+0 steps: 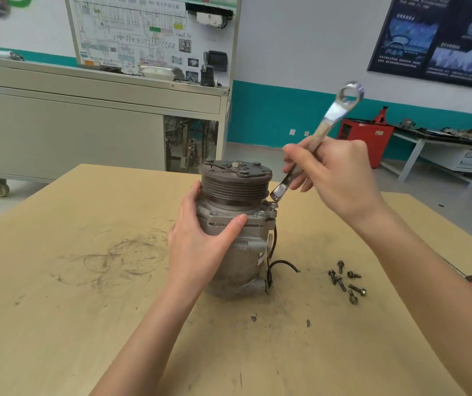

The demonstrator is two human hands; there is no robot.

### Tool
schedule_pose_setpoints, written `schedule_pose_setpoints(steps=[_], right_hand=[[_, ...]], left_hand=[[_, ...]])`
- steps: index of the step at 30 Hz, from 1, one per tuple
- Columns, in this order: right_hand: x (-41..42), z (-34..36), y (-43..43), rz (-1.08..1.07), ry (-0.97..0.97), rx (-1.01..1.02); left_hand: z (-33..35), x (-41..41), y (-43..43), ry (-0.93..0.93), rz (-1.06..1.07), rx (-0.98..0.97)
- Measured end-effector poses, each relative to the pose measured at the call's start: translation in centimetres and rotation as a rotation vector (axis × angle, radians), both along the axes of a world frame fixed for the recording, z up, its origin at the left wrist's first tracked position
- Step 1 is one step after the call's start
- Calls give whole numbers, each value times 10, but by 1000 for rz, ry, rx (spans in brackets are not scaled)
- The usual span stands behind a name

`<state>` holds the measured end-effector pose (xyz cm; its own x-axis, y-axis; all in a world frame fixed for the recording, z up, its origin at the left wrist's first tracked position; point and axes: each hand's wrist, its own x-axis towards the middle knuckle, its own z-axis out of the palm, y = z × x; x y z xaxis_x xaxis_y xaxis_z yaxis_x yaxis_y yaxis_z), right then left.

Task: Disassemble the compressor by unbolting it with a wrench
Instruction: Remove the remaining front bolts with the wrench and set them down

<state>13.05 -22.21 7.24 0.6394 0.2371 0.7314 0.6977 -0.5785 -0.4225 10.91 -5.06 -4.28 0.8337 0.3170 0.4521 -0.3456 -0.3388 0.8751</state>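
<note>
Compressor [234,241]: upright on the table [57,310], pulley up. I judge it heavy, rigid, greasy; best taken round the cast body, where my left hand [197,250] wraps it. My right hand [335,178] pinches the wrench [334,112], lower end at a right-side flange bolt [273,205].

Single view, head-worn, wide-angle: looks forward and down onto the tan, scuffed wooden desk [86,310] from close above. Upper part of the frame faces the white wall with teal band [300,47] across the room.
</note>
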Motion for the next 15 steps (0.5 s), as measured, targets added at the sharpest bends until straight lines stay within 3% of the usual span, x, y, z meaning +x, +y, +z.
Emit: schedule_pose_setpoints(steps=[5,10,15], right_hand=[[-6,-4,3,-53,-154,-395],[-12,-5,-4,-12,-192,-298],[-17,-11,0,-62,-242,-384]], left_hand=[[0,0,0,-6,-9,-14],[0,0,0,-4,2,-3],[-1,1,0,-9,14,8]])
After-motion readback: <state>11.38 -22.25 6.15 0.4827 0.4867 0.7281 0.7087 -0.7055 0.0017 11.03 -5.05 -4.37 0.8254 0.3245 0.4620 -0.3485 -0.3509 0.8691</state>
